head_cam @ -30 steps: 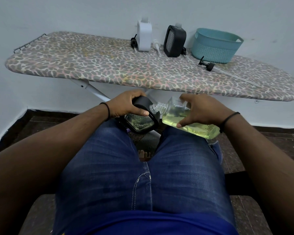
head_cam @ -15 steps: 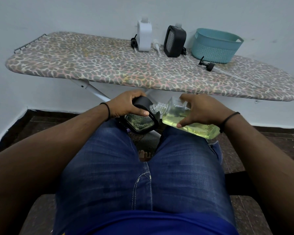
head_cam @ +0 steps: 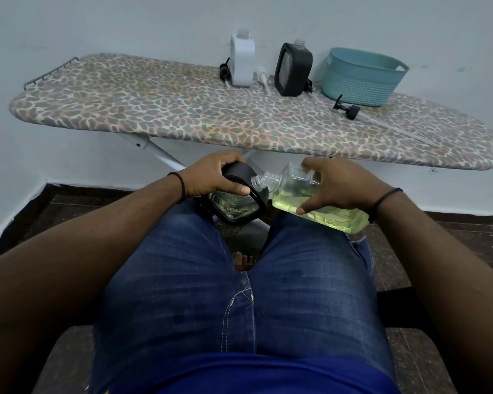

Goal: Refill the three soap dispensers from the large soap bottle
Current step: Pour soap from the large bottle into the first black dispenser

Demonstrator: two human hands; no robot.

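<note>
Nothing has moved since the earlier frame: over my lap my left hand (head_cam: 211,177) grips the tilted black soap dispenser (head_cam: 235,204) while my right hand (head_cam: 335,186) clasps the clear large soap bottle (head_cam: 310,200), half full of yellow-green soap, neck touching the dispenser's mouth, so any slip spills onto my jeans (head_cam: 239,294).

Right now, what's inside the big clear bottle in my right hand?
Yellow-green liquid pools along the lower side of the large soap bottle; its neck looks empty. The right hand covers part of it.

Dispenser (head_cam: 234,204) mouth hidden behind bottle (head_cam: 302,194) neck; ironing board (head_cam: 154,115) right tip cut off.
</note>
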